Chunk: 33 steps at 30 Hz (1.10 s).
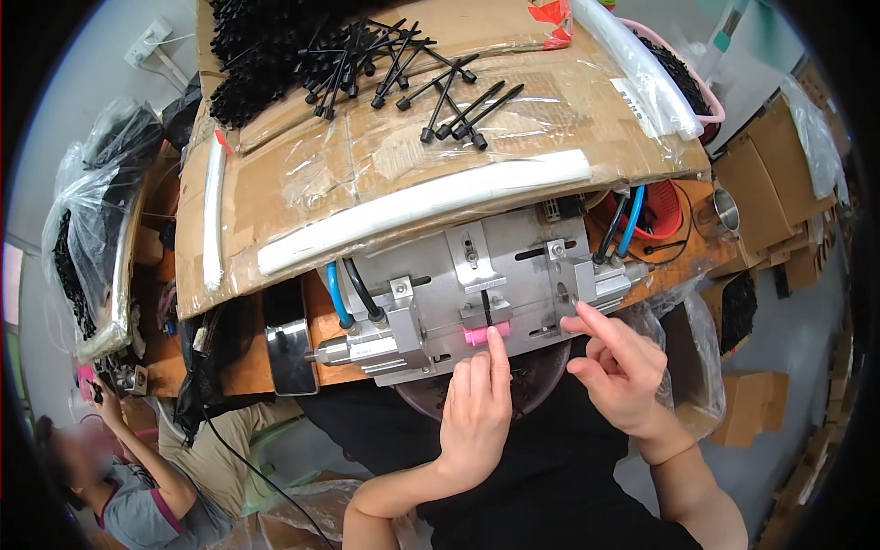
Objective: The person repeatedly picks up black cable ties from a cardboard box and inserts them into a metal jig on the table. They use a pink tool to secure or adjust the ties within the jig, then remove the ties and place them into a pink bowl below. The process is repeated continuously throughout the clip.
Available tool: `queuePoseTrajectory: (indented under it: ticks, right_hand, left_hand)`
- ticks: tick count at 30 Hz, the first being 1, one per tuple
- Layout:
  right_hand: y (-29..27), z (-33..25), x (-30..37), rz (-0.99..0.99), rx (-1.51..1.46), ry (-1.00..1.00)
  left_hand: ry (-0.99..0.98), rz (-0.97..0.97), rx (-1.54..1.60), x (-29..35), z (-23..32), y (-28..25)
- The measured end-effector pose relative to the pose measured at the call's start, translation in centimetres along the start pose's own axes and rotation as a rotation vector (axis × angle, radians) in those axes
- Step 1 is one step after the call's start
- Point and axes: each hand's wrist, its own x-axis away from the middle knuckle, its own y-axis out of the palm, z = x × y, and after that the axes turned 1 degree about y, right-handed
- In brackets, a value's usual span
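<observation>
Just below the frame's centre, laying the outstretched index finger of the bare left hand (475, 417) on a small pink cylindrical piece (478, 336), any grip by its curled fingers hidden; apparently aligning the slim black rod (487, 308) in the flat grey metal fixture (438, 319). Farther right, holding the bare right hand (628, 374) apart, with thumb and index parted, seemingly empty. Probably worth checking alignment next, then drawing both hands clear.
</observation>
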Motion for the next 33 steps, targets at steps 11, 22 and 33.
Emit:
queuePoseTrajectory:
  ticks: [11,22,33]
  right_hand:
    - [1.9,3.1,-24.6,-0.441,0.523,-0.45]
    - [-1.3,1.6,-22.6,-0.269,0.093,-0.274]
    - [-4.9,0.8,-11.1,0.139,-0.584,-0.026]
  left_hand:
    - [0.128,0.14,0.331,-20.8,-12.1,-7.2]
    - [-0.008,0.255,0.086,-2.8,-4.0,-6.5]
    - [0.009,0.078,-0.064,0.0,0.5,1.2]
